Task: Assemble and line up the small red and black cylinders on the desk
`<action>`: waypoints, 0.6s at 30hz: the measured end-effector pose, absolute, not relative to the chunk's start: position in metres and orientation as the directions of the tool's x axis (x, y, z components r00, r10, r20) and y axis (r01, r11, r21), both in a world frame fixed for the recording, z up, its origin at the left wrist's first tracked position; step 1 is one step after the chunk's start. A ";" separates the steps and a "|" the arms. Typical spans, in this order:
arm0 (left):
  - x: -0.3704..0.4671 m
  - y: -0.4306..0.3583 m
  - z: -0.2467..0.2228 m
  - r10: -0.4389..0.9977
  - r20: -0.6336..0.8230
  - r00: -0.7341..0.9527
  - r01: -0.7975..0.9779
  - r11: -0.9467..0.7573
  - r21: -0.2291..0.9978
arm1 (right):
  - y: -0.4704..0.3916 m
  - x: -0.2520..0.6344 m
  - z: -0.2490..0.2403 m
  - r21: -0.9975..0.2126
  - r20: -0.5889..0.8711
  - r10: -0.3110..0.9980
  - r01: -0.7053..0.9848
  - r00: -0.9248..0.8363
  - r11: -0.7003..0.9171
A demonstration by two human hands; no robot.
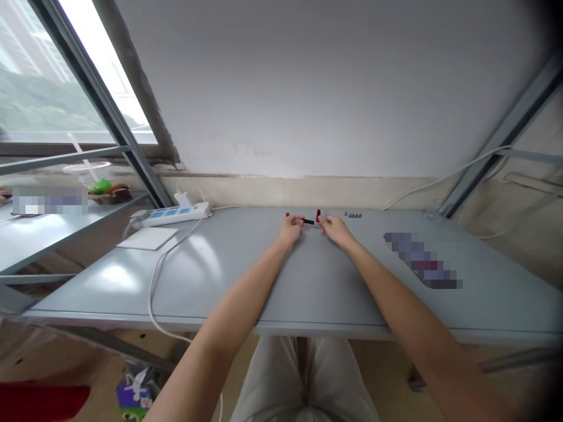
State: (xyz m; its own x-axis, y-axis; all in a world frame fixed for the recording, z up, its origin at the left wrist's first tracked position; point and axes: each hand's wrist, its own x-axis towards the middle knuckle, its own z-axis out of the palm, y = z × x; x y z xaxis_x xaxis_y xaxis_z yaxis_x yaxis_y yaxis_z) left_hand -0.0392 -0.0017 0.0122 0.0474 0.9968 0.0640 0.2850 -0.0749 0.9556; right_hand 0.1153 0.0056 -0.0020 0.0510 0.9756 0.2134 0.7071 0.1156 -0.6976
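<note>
At the far middle of the desk, my left hand (291, 227) is closed around a slim black-and-red stick-like piece. Its black end (308, 222) points right toward the other hand, and a bit of red shows at the left above the fingers. My right hand (334, 230) pinches a short red piece with a black top (318, 214), which stands roughly upright. A small gap separates the two pieces. Their exact kind is too small to make out. Right of my right hand lies a row of several small metallic parts (354, 215) near the wall.
A white power strip (178, 214) with plugs sits at the back left, with a flat white square (148, 238) in front. A white cable (155, 275) runs over the desk's front edge. At right lies a blurred-out flat dark object (422, 262). Metal frame posts flank the desk (321, 299).
</note>
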 end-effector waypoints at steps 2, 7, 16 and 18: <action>-0.038 -0.007 0.016 0.997 0.026 0.074 0.233 -0.043 0.972 | 0.007 0.115 -0.005 -0.760 0.189 0.982 0.637 0.026 0.129; -0.038 -0.011 0.020 0.996 -0.012 0.089 0.161 -0.002 0.987 | 0.010 0.115 -0.008 -0.849 0.153 0.988 0.515 0.030 0.116; -0.038 -0.007 0.017 0.997 -0.032 0.070 0.123 0.023 0.992 | 0.006 0.116 0.000 -0.843 0.152 0.987 0.527 0.045 0.106; -0.039 -0.006 0.016 0.998 -0.043 0.056 0.126 0.035 0.991 | 0.006 0.118 0.000 -0.854 0.139 0.989 0.512 0.057 0.091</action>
State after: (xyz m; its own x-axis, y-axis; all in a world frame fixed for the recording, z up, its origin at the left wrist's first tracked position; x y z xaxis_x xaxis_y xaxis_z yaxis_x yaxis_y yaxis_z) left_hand -0.0392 -0.0058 0.0161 0.0556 0.9975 -0.0426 0.1263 0.0353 0.9914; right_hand 0.1176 0.0063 -0.0004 0.0568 0.9886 0.1392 0.5116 0.0909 -0.8544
